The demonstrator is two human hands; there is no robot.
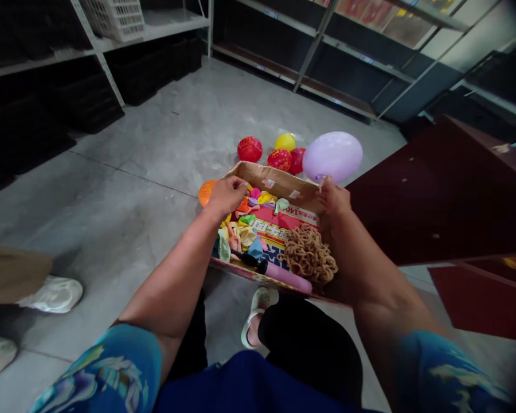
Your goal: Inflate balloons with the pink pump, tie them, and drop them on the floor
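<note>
My left hand (229,197) is closed, fingertips together, over the left side of an open cardboard box (290,186); whatever it may hold cannot be made out. At the box's far right corner my right hand (336,198) pinches the neck of an inflated lavender balloon (333,155), which stands out beyond the rim. Inside the box, limp uninflated balloons (243,232) of several colours lie on the left. A tangled heap of brown twine (309,252) fills the right front. Along the near wall lies a pink-purple hand pump (288,278) with a black end.
Red balloons (250,149) and a yellow balloon (285,141) rest on the floor behind the box, an orange balloon (207,193) to its left. Dark red boards (404,189) stand at right. Metal shelving (309,80) lines the back. Another person's shoe (58,294) is at left.
</note>
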